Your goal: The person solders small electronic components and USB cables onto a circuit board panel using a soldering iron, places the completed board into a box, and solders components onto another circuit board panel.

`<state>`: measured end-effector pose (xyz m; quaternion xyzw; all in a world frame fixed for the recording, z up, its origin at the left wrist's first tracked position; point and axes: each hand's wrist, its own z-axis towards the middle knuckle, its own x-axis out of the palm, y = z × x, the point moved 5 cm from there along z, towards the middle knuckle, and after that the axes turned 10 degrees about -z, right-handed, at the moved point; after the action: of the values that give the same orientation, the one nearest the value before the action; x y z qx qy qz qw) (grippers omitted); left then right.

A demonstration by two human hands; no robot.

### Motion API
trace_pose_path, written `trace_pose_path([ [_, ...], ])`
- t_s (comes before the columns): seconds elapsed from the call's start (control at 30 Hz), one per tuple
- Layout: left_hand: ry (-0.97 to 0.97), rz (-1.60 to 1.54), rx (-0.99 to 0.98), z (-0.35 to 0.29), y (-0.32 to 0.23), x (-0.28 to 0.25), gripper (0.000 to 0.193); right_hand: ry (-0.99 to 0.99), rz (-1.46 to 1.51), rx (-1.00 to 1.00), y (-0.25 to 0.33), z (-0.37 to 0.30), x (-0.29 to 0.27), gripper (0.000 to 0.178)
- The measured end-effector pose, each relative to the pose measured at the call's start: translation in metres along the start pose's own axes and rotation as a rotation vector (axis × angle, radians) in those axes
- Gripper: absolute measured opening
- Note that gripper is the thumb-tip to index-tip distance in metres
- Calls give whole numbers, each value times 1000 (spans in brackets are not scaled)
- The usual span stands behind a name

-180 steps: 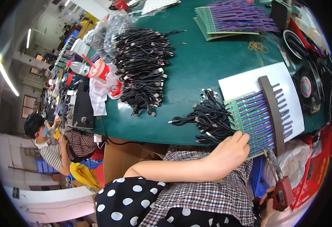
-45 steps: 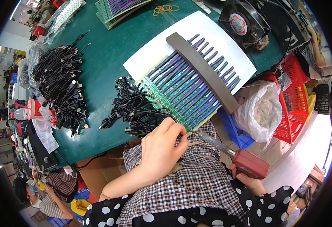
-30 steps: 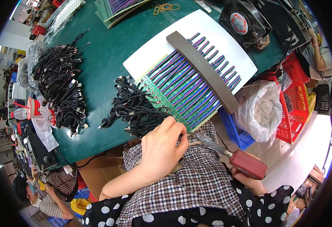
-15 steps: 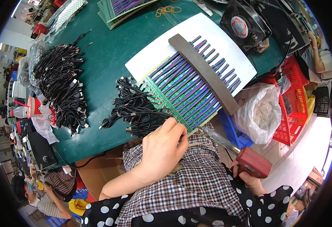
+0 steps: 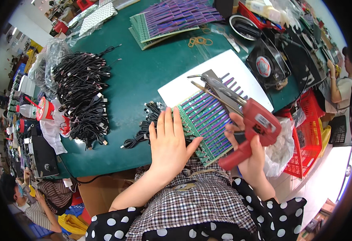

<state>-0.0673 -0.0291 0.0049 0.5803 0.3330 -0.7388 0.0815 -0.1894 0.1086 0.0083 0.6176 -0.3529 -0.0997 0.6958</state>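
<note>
My left hand (image 5: 168, 140) lies flat with fingers stretched over the near bundle of black cables (image 5: 154, 109), at the left edge of a green circuit board panel (image 5: 189, 117). Rows of purple and blue wire strips (image 5: 210, 120) run across the panel. It rests on a white board (image 5: 228, 60), and a dark bar (image 5: 212, 73) lies across the strips. My right hand (image 5: 253, 162) is wrapped round the grip of a red soldering gun (image 5: 264, 122). The gun's metal tip and thin feed tube point up-left above the bar, apart from the panel, and hide part of it.
A larger pile of black cables (image 5: 81, 96) lies to the left. Stacked wired panels (image 5: 172, 20) and rubber bands (image 5: 200, 41) are at the back. A black fan (image 5: 266, 64) stands at the right, with a plastic bag (image 5: 280, 154) and red crate (image 5: 310, 136) below.
My right hand has raised the soldering gun from the panel's near corner to above the bar. My left hand has opened from a pinch and flattened over the cables. The view has shifted.
</note>
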Motion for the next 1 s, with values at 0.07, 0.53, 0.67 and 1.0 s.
trace_pose_path([
  [0.07, 33, -33, -21, 3, 2, -4, 86, -62, -73, -14, -10, 14, 0, 63],
  [0.53, -10, -681, -144, 37, 58, -6, 45, -123, 43, -7, -22, 18, 16, 64],
  [0.67, -6, -781, -113, 32, 58, -10, 42, -111, 40, 34, -28, 8, 28, 66],
  [1.0, -174, -489, -6, 10, 67, -28, 46, -57, 75, 75, -43, -1, 50, 69],
])
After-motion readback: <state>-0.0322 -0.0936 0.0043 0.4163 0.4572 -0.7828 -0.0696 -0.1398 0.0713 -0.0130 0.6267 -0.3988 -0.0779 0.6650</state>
